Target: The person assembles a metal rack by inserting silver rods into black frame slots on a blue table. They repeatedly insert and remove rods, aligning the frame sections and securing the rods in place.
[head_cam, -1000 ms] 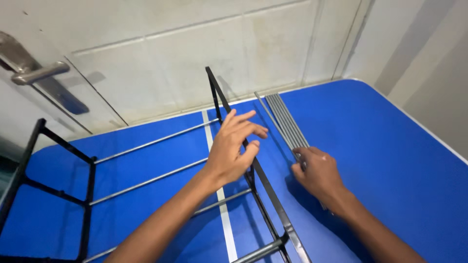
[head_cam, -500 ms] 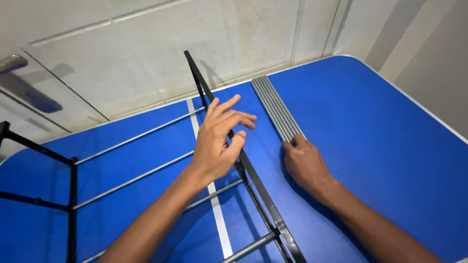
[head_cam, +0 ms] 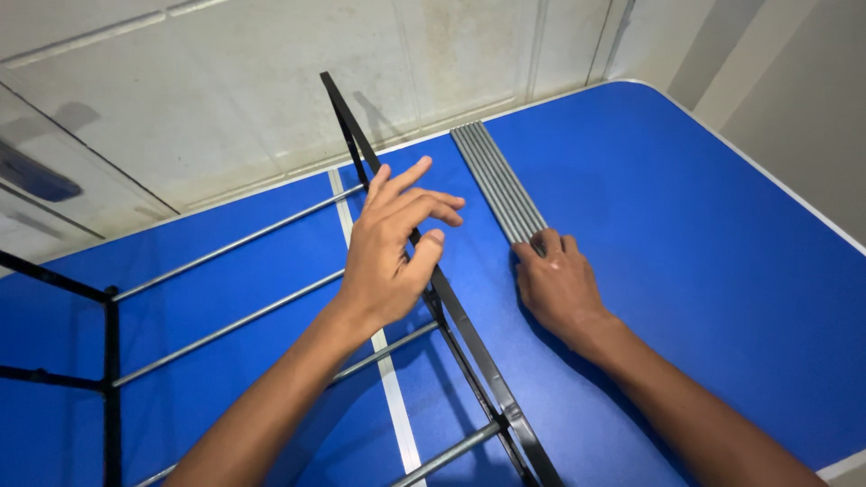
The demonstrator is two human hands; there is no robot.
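Open left hand (head_cam: 392,257) over black frame (head_cam: 451,307); right hand (head_cam: 555,284) flat, seemingly touching grey rods (head_cam: 498,180).

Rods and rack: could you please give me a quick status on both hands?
Left hand open, fingers spread over the black rack rail. Right hand flat on the blue table, fingertips at the near end of the grey rods. Nothing between them.

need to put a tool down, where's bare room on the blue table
The widest bare stretch of the blue table lies right of the grey rods, out to its white edge. Left of the black frame bar it is crowded: silver crossbars span it. The right hand covers the rods' near end.
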